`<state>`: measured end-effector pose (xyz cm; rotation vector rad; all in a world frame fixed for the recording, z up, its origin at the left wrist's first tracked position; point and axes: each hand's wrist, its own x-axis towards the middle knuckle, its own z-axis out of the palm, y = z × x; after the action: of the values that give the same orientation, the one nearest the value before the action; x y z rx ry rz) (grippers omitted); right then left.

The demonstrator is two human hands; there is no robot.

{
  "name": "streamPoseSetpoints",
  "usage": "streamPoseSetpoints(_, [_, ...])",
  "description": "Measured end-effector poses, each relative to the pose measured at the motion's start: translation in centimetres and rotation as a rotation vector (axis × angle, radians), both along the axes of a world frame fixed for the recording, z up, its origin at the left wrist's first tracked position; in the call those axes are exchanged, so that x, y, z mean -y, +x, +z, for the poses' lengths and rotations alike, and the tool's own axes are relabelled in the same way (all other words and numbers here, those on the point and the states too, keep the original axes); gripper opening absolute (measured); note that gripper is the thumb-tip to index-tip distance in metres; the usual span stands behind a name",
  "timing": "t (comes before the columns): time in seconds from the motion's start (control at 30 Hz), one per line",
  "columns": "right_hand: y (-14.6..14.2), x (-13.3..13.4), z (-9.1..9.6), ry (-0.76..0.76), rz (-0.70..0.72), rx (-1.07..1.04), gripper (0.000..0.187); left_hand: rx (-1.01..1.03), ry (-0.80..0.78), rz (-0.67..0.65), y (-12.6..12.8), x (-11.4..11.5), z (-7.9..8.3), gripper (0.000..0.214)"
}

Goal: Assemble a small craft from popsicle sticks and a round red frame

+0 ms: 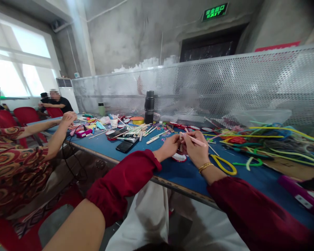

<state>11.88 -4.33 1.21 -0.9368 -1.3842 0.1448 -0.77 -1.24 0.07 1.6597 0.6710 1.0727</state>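
Both my hands meet above the blue table [188,174] near its front edge. My right hand [196,148] is closed round a thin pale pink stick [195,139] that points to the right. My left hand [170,147] pinches the stick's near end, fingers pressed together. Just under the hands lies a small round red-and-white piece [179,157]. A yellow fuzzy loop [223,164] rests on the table beside my right wrist, which wears a gold bracelet. Both sleeves are dark red.
A heap of coloured fuzzy wires [272,143] fills the right side. A black phone [127,144], scattered sticks, a black flask [149,106] and small cups lie left. A person in a patterned top [18,164] sits at my left. A perforated metal screen [225,83] backs the table.
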Motion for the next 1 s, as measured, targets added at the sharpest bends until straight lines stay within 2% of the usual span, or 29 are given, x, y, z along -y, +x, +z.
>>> streamPoseSetpoints(0.27, [0.2,-0.5,-0.5,-0.048,0.042,-0.046,0.024,-0.032,0.029,0.012,-0.1,0.5,0.4,0.026])
streamPoseSetpoints(0.5, [0.5,-1.1,-1.1,0.013,0.023,-0.021,0.026,-0.03,0.0,0.014,-0.2,0.6,0.5,0.024])
streamPoseSetpoints(1.0, [0.6,-1.0,-1.0,-0.011,0.007,0.003,0.029,-0.026,-0.005,-0.001,-0.1,0.0,0.2,0.017])
